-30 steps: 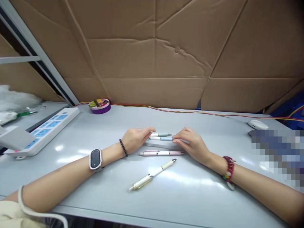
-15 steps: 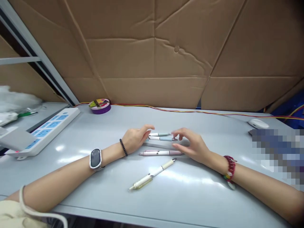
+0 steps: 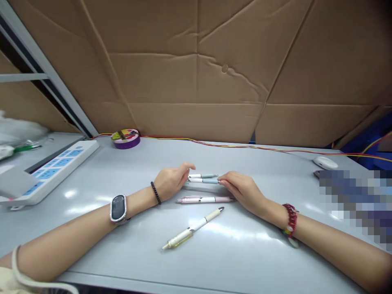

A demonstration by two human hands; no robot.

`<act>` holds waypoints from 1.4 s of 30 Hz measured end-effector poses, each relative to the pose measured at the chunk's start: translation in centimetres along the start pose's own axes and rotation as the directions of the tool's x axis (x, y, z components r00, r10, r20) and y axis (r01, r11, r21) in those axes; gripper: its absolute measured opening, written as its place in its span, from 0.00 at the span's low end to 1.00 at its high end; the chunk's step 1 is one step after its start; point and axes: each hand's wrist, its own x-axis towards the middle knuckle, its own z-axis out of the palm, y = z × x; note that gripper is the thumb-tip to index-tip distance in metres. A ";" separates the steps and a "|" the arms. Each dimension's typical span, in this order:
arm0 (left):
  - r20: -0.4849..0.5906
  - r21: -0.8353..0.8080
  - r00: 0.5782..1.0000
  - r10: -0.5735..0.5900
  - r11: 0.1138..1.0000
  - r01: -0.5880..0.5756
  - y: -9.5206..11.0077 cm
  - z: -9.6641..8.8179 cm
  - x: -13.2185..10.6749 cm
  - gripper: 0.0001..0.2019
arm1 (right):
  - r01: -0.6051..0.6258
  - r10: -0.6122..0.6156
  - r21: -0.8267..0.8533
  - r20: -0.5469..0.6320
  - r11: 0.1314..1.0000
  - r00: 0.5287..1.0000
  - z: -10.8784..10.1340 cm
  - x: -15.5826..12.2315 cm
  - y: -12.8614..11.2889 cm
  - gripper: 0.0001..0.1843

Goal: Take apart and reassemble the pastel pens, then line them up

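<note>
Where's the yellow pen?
In the head view, the yellow pen lies slantwise on the grey table, around the middle, just nearer the person than the pink pen.

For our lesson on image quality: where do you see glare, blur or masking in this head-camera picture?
Head view: white glare patches lie on the grey table; a pixelated block masks the right side; the white bag at the left edge is smeared; the pens between left hand and right hand look sharp.
</note>
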 end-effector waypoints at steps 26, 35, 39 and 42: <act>0.115 -0.019 0.991 0.068 0.998 -0.066 -0.1 -0.4 -0.1 0.14 | 0.137 -0.134 0.008 -0.158 0.991 0.978 0.0 0.1 0.0 0.08; 0.099 0.095 0.989 0.108 0.989 -0.118 0.2 -0.2 0.1 0.16 | 0.065 -0.066 -0.033 -0.038 0.997 0.997 -0.3 0.2 0.3 0.11; 0.111 0.129 0.977 0.182 0.972 -0.196 0.3 -0.5 0.3 0.16 | 0.072 -0.075 -0.047 -0.081 0.996 0.994 0.0 0.1 0.2 0.12; 0.145 0.148 0.963 0.225 0.958 -0.246 0.3 -0.6 0.3 0.16 | 0.088 -0.093 -0.058 -0.094 0.994 0.991 -0.1 0.1 0.1 0.12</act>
